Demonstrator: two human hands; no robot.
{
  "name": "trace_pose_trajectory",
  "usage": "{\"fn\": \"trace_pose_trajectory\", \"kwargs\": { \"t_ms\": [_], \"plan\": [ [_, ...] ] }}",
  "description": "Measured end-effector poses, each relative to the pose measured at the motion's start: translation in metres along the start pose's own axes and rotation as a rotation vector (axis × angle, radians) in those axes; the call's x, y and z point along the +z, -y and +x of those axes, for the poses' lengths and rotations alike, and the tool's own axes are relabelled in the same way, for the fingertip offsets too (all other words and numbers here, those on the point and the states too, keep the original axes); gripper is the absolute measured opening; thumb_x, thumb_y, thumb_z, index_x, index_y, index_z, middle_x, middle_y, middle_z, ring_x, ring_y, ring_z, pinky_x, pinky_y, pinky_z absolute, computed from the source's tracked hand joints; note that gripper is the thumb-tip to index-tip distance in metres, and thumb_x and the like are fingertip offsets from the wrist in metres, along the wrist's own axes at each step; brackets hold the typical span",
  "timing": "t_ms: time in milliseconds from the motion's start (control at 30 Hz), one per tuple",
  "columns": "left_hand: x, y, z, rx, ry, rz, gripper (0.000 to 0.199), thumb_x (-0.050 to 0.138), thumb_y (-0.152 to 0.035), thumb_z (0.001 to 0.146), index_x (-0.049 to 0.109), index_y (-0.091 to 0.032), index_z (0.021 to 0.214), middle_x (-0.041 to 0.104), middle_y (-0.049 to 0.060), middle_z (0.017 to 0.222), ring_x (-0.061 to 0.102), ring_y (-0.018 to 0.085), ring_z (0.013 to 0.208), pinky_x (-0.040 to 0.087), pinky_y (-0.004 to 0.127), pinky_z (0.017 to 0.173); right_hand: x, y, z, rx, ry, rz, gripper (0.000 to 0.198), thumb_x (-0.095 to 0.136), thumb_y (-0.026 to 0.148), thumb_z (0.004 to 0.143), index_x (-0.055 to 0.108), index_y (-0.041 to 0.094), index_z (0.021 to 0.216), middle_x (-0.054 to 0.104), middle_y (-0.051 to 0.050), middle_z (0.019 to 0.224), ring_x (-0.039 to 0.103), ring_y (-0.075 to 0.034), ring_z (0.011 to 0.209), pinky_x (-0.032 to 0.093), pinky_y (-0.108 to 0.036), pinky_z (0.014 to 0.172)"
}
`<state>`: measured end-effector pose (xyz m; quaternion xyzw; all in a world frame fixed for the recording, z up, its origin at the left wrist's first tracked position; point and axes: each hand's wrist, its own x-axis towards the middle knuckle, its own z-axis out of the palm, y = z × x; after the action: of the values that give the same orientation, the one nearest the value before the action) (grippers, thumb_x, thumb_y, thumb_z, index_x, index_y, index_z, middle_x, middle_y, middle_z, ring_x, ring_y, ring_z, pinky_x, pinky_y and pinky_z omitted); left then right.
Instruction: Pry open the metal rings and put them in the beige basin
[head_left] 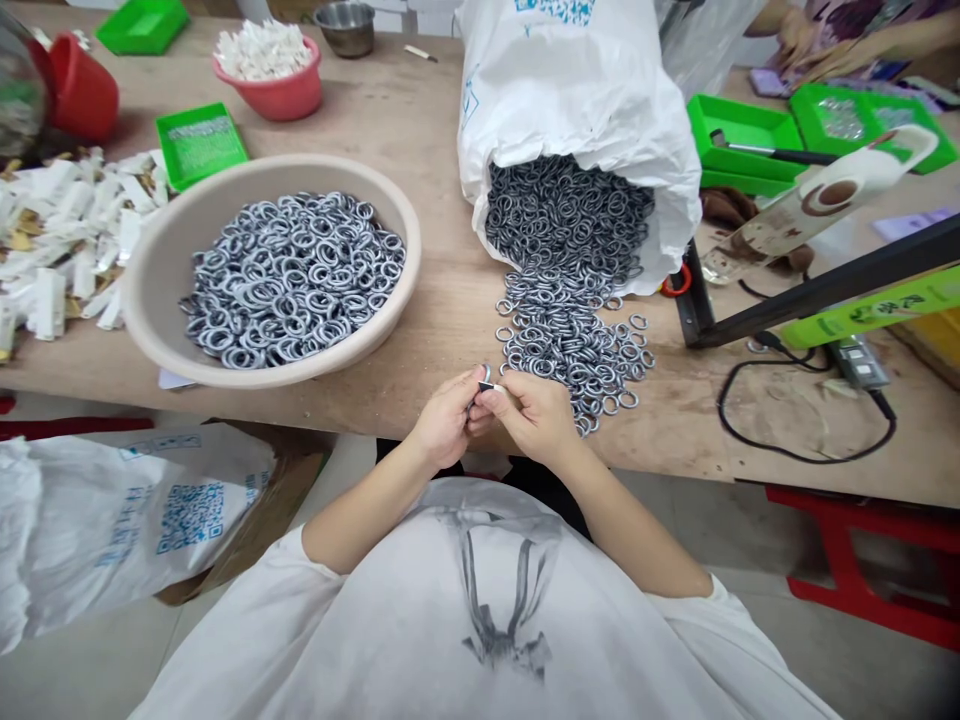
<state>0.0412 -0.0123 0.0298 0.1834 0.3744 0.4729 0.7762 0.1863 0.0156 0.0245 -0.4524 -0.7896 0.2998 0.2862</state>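
Observation:
Both hands meet at the table's front edge. My left hand (444,418) is closed, pinching a grey ring (487,372) that shows at its fingertips. Closed too, my right hand (538,408) grips a small dark flat piece (486,386) with a whitish end, pressed close to the ring; its kind cannot be made out. Just beyond my right hand, a heap of loose grey rings (570,340) spills from a white sack (570,90) lying on its side. To the left stands a wide beige basin (409,235) with many similar rings inside.
White plastic pieces (82,220) lie at far left, near a green tray (240,150) and a pink bowl (304,95). On the right are a dark metal bar (825,285), a bottle (817,200) and a black cable (724,400). Another person's hands (832,55) are at upper right.

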Motion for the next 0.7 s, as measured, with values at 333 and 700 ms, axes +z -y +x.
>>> {"fn": "trace_pose_trajectory", "kwargs": {
  "t_ms": [333,700],
  "plan": [
    [-0.022,-0.008,-0.005,0.052,-0.036,0.184,0.040,0.074,-0.050,0.078,0.064,-0.012,0.082,0.060,0.003,0.069,0.042,0.006,0.048,0.026,0.021,0.045,-0.001,-0.039,0.068,0.307,0.147,-0.641,0.035,0.060,0.047,0.094,0.069,0.018,0.109,0.069,-0.014,0.108,0.064,-0.025,0.086,0.036,-0.029,0.066],
    [-0.029,-0.004,0.012,0.184,-0.270,0.220,0.043,0.073,-0.054,0.074,0.062,-0.014,0.084,0.055,0.000,0.073,0.041,0.006,0.052,0.026,0.019,0.043,0.001,-0.014,0.051,0.314,0.286,0.547,0.043,0.050,0.057,0.093,0.061,0.016,0.084,0.046,0.002,0.061,0.040,-0.012,0.054,0.031,-0.026,0.055]
  ]
}}
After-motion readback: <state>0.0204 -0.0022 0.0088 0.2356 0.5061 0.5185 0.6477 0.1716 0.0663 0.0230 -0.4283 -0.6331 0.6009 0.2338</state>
